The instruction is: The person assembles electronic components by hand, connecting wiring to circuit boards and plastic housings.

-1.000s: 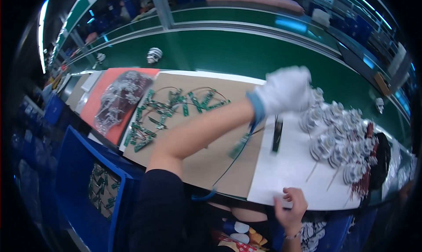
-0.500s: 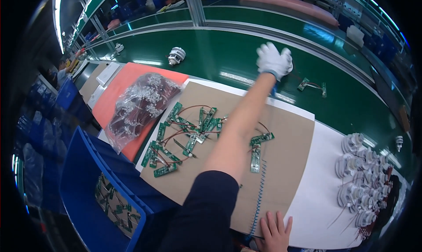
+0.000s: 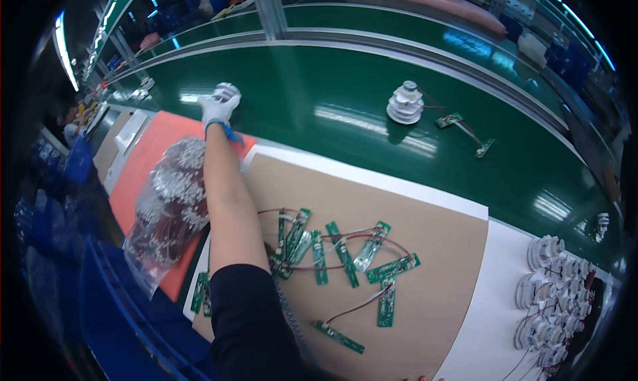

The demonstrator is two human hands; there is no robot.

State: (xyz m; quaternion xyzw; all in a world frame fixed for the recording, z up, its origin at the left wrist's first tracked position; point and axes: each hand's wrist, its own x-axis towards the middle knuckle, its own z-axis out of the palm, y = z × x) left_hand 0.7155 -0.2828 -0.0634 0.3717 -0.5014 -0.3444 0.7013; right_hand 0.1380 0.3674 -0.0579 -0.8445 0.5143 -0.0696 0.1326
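My left hand [image 3: 219, 108], in a white glove with a blue wrist strap, reaches far across to the green belt. Its fingers close around a white round ribbed part [image 3: 228, 90]. Of my right hand [image 3: 422, 379], only bare fingertips show at the lower edge, spread apart on the work surface. Several green circuit boards [image 3: 342, 253] joined by red, white and dark wires lie on the brown board [image 3: 425, 201]. Farther right on the belt stands another white ribbed part [image 3: 405, 105], a red wire running from it towards a wired pair of circuit boards [image 3: 449, 120].
A clear bag of white connectors and wires [image 3: 176, 195] lies on an orange sheet [image 3: 136, 175], left of my forearm. Blue bins [image 3: 126, 301] stand at lower left. Several white parts with wires [image 3: 548, 294] cluster on the white sheet [image 3: 465, 314] at right.
My left hand has moved left along the belt to another white ribbed part. The one it was at now stands alone. The view has shifted, and my right hand has mostly left it.
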